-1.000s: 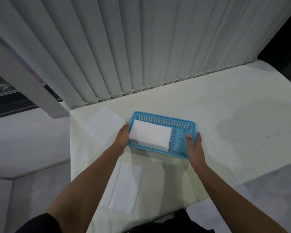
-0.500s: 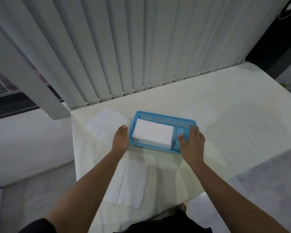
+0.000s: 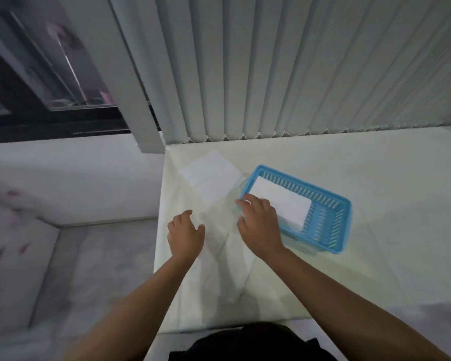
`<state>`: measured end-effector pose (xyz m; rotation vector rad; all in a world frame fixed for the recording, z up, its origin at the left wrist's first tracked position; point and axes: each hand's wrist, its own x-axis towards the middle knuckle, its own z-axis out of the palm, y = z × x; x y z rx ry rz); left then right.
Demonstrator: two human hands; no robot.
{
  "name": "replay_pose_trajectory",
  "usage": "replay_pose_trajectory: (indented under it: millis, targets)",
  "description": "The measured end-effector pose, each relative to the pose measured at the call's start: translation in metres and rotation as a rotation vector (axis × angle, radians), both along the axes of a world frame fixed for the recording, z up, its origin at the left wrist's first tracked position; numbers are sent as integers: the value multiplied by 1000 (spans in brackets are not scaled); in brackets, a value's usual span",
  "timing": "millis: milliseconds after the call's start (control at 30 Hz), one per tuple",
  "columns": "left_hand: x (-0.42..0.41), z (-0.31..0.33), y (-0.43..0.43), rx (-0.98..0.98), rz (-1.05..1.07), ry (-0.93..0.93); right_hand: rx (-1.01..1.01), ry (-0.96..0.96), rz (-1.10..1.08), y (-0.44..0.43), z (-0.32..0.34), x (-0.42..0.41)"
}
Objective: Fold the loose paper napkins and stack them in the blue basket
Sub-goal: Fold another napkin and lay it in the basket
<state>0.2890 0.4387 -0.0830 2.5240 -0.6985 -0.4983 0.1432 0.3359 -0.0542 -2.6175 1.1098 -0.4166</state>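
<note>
Right hand (image 3: 261,225), fingers spread, at the basket's (image 3: 323,225) nine o'clock corner. Left hand (image 3: 185,234) loosely curled, empty, above a napkin (image 3: 227,272).

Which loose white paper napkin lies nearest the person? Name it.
The white paper napkin between the forearms; the other loose napkin lies farther, beside the blue plastic basket.

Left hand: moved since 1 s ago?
Yes. It was on the basket's left end; now the left hand is off it, to the basket's left and nearer the camera.
</note>
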Motion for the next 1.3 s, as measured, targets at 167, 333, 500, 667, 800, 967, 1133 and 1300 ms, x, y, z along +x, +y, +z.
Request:
replay_pose_trajectory:
  millis: [167,333,500,667,800,967,1133,1300]
  targets:
    - [-8,-10,46,142,37,6,31,216,322,9,-21,44]
    - [-18,-16,64,190,-6,27,58,445,490,9,-40,70]
    - [-10,-18,62,150,6,212,115,523,525,9,-47,75]
    - [8,-10,55,170,-125,78,139,434,502,5,-41,76]
    - [25,4,53,156,-222,-155,83,275,442,-1,-23,79]
    - [27,10,64,61,-339,-60,90,152,396,2,-15,62]
    - [19,5,82,34,-481,250,88,220,497,8,-23,27]
    - [7,-2,87,44,-480,387,83,345,520,14,-33,-6]
